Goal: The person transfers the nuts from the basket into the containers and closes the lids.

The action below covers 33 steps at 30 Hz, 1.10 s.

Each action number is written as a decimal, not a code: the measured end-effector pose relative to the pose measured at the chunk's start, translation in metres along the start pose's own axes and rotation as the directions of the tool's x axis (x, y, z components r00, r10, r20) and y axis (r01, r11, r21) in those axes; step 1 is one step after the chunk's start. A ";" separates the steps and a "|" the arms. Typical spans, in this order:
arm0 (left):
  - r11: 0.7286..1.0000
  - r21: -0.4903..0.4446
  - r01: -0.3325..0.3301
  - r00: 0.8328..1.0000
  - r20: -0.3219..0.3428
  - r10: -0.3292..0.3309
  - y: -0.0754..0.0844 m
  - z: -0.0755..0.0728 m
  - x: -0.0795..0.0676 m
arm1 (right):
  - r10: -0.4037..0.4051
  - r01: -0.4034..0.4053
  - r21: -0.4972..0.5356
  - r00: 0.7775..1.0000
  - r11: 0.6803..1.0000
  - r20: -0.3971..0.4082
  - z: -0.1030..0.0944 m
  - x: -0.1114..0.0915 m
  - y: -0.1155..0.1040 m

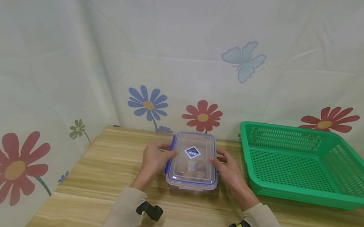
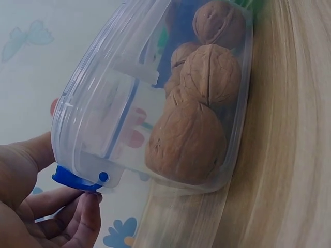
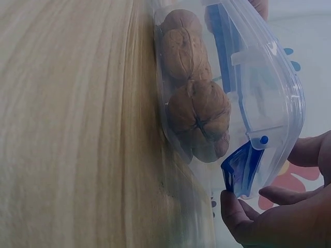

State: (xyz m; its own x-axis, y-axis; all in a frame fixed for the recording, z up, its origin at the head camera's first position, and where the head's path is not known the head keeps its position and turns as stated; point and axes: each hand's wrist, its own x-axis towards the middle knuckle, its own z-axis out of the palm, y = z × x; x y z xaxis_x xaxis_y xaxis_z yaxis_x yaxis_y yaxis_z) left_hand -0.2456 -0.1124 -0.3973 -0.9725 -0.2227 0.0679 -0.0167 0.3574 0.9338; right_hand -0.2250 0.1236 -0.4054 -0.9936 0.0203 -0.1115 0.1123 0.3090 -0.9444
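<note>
A clear plastic food container [image 1: 196, 138] with a blue-edged lid and a diamond label [image 1: 193, 152] sits on the wooden table. Several walnuts [image 2: 186, 139] lie inside, towards its near end. My left hand [image 1: 155, 158] grips the left side, thumb on the lid rim and curled fingers at a blue side clip [image 2: 77, 180]. On the other side my right hand [image 1: 230, 171] has its thumb on the lid edge. Its fingertips touch the right blue clip [image 3: 243, 168], which slants away from the container wall.
To the right stands a green plastic basket [image 1: 292, 194] with slotted walls. A white cloth [image 1: 179, 73] printed with flowers and a butterfly hangs behind and left of the table [image 1: 104, 164]. Black cameras [image 1: 151, 211] are strapped to both wrists.
</note>
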 end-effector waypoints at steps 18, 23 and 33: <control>0.998 0.021 -0.051 0.999 -0.011 0.051 0.000 0.000 -0.003 | -0.004 0.004 0.009 1.000 1.000 -0.006 0.001 0.000 0.001; 0.999 0.023 -0.042 0.999 -0.016 0.043 -0.001 0.002 -0.002 | -0.005 0.005 0.040 1.000 0.999 -0.008 -0.001 0.000 0.005; 0.998 0.031 -0.048 0.999 -0.023 0.049 -0.001 0.001 -0.002 | 0.005 -0.004 0.045 1.000 0.999 -0.020 0.000 -0.002 0.004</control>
State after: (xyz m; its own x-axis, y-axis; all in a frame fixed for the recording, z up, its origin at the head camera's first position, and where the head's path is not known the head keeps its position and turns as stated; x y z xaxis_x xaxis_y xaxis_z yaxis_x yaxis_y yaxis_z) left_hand -0.2440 -0.1111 -0.3991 -0.9665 -0.2261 0.1215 0.0229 0.3954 0.9182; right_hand -0.2222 0.1247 -0.4088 -0.9931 0.0409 -0.1099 0.1169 0.2660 -0.9569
